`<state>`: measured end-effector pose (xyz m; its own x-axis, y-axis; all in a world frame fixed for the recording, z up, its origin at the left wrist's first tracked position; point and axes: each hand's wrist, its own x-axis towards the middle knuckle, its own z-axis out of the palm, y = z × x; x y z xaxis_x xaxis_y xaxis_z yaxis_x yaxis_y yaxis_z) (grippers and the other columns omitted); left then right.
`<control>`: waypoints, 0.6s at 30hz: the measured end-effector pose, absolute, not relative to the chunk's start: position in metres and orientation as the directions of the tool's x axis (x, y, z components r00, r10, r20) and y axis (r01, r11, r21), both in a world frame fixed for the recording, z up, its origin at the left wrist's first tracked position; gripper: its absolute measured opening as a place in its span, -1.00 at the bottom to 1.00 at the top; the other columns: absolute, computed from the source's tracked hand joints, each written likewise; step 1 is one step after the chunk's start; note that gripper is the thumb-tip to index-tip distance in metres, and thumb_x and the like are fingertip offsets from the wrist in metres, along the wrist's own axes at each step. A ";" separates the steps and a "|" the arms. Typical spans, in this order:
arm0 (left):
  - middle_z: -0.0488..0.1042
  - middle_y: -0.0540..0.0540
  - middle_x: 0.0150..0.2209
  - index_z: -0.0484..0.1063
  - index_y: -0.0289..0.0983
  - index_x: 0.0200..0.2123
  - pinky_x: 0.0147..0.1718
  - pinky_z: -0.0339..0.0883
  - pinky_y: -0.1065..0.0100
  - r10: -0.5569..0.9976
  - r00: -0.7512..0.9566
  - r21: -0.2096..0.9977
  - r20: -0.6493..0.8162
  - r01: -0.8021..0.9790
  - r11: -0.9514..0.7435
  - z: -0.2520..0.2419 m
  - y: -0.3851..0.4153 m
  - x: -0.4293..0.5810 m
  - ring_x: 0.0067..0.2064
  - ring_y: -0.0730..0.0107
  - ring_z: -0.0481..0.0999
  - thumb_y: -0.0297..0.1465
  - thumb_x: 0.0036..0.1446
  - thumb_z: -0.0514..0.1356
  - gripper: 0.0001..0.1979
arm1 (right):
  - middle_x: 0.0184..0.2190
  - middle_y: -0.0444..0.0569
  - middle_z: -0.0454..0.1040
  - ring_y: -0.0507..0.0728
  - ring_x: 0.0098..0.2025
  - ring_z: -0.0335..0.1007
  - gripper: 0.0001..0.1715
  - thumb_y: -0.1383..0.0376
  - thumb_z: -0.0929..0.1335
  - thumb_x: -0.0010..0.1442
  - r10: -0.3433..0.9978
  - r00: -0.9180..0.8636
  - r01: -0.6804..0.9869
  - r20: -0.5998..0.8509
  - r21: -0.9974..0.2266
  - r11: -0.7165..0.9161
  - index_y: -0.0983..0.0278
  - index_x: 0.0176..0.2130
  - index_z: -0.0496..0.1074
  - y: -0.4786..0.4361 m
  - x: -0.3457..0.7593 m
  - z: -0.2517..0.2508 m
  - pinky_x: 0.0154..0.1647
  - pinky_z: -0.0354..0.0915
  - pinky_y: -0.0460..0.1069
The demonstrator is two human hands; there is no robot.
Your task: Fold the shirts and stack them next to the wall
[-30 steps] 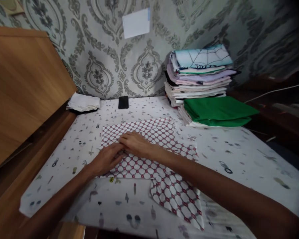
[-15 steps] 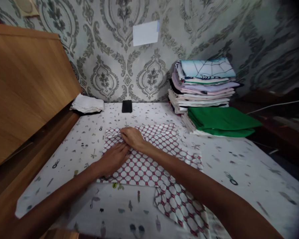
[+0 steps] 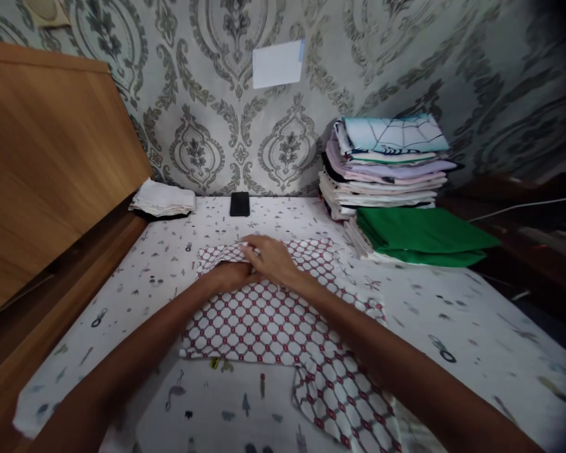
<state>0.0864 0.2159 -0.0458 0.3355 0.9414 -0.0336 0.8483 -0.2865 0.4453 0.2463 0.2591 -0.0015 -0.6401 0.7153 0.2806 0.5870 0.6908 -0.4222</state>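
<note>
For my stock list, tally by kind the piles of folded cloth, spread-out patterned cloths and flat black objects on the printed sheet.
Piles: 3 (small white pile, tall mixed pile, green-topped pile)
Spread-out patterned cloth: 1
Flat black object: 1
Total: 5

The garment (image 3: 249,327) lies mid-tabletop (image 3: 136,302), one part stretching toward the front edge. Left hand (image 3: 233,277) and right hand (image 3: 271,258) rest on its rear part. Behind, near the back edge, lies a phone or wallet (image 3: 239,204). Back left corner: napkins or cloths (image 3: 164,198) beside the cabinet (image 3: 56,151). Back right: a clothes stack (image 3: 387,167), a folded cloth (image 3: 424,236) before it.
</note>
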 end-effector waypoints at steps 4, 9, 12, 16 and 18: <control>0.62 -0.19 -0.24 0.48 -0.21 -0.31 -0.22 0.37 0.22 0.960 0.251 0.407 -0.121 0.895 -0.183 -0.035 0.201 0.070 -0.23 0.08 0.59 0.15 0.19 -0.03 -0.43 | 0.06 0.19 0.51 0.28 0.09 0.41 -0.52 0.18 0.17 0.38 0.820 -0.509 0.723 0.263 -0.387 0.573 0.34 0.12 0.42 0.297 0.304 -0.026 0.15 0.28 0.15; 0.61 -0.24 -0.15 0.49 -0.23 -0.20 0.01 0.32 0.07 0.981 0.189 0.334 -0.051 0.929 -0.161 -0.032 0.183 0.043 -0.02 -0.03 0.55 0.14 0.22 -0.03 -0.41 | 0.10 0.23 0.44 0.34 0.17 0.33 -0.51 0.18 0.19 0.33 0.837 -0.474 0.773 0.274 -0.326 0.545 0.35 0.11 0.41 0.314 0.363 -0.060 0.21 0.25 0.21; 0.52 -0.29 0.07 0.44 -0.26 0.02 0.25 0.01 -0.15 0.983 0.186 0.253 -0.009 0.951 -0.178 -0.033 0.174 0.028 0.21 -0.08 0.39 0.09 0.26 -0.06 -0.39 | 0.20 0.28 0.35 0.37 0.27 0.22 -0.49 0.17 0.19 0.32 0.832 -0.464 0.761 0.303 -0.343 0.550 0.37 0.13 0.39 0.313 0.375 -0.070 0.28 0.16 0.27; 0.10 -0.36 0.38 0.19 -0.31 0.29 0.31 -0.21 -0.22 0.996 0.061 0.215 -0.058 0.975 -0.048 -0.033 0.160 0.004 0.41 -0.10 0.02 0.08 0.26 -0.08 -0.26 | 0.21 0.27 0.35 0.36 0.29 0.20 -0.49 0.18 0.20 0.32 0.834 -0.457 0.740 0.309 -0.388 0.550 0.38 0.13 0.39 0.313 0.378 -0.070 0.29 0.16 0.28; -0.03 -0.39 0.42 0.07 -0.38 0.36 0.32 -0.17 -0.18 0.993 -0.048 0.209 -0.105 0.975 0.069 -0.030 0.156 -0.009 0.44 -0.10 -0.09 0.10 0.24 -0.08 -0.17 | 0.19 0.23 0.39 0.33 0.28 0.23 -0.50 0.20 0.19 0.31 0.838 -0.443 0.732 0.319 -0.410 0.543 0.37 0.12 0.41 0.314 0.380 -0.068 0.30 0.16 0.26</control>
